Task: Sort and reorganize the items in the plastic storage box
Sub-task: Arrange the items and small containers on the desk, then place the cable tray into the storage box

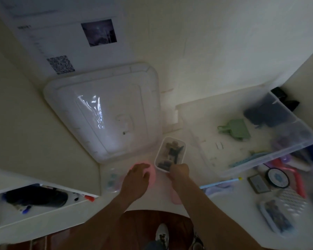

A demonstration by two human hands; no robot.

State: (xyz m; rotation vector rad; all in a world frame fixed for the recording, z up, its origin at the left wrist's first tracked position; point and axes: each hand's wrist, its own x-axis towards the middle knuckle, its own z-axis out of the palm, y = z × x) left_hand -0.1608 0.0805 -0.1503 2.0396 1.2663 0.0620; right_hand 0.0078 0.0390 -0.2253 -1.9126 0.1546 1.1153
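Head view, blurry and dim. Right hand [179, 171] grips the near end of a small white tray [170, 154], fingers curled over its rim. Tray sits on the counter [197, 60] and holds dark clips, details too blurred to tell. Left hand [138, 175] rests on a pink lid [151, 175], fingers bent over its top; cannot tell if it grips or only presses. Lid lies just left of the tray, near touching. Another pink piece [175, 198] shows under the right forearm at the counter edge.

Beyond the hands, a big clear lid [105, 112] lies flat on the counter, its near corner beside the tray. Storage box [296, 145], clear plastic, stands to the right, open. Inside: green dustpan [236, 129] mid-floor, dark bundle [266, 112] at the far right wall, teal comb-like strip [249, 159] against the near wall.

Right of the hands, in front of the box: round black-rimmed disc [277, 178], small dark card [258, 184], red strip [298, 181], blue pencil [222, 183], white patterned pack [291, 199].

Far left, a drawer [16, 215] stands open with a black pouch [36, 196] and markers. Printed sheet [70, 42] with a QR code lies at the far left of the counter. Shoe [162, 233] on wood floor below.
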